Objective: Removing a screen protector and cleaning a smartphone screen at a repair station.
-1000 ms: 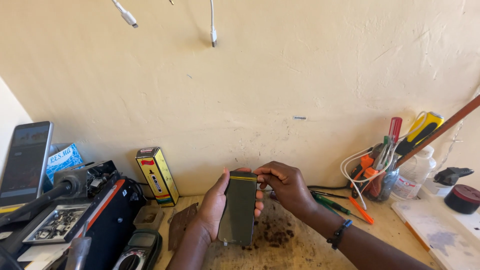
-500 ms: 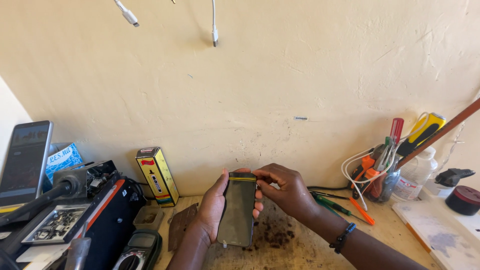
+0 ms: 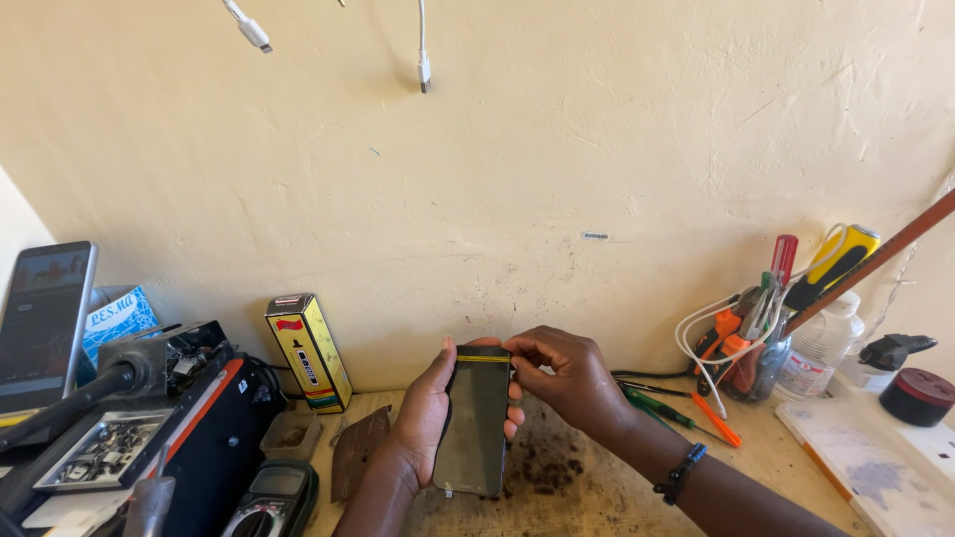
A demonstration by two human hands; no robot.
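Observation:
A dark phone screen panel with a yellow strip across its top is held upright over the wooden bench. My left hand grips the panel along its left edge from behind. My right hand pinches the panel's top right corner at the yellow strip, thumb and forefinger closed on it. A dark bracelet sits on my right wrist.
A yellow box leans on the wall at left, beside a black station, a multimeter and a propped phone. A jar of screwdrivers and tools stands at right, with a plastic bottle. Two cable ends hang above.
The panel and both hands have barely shifted; my right fingers stay at the top edge by the yellow strip.

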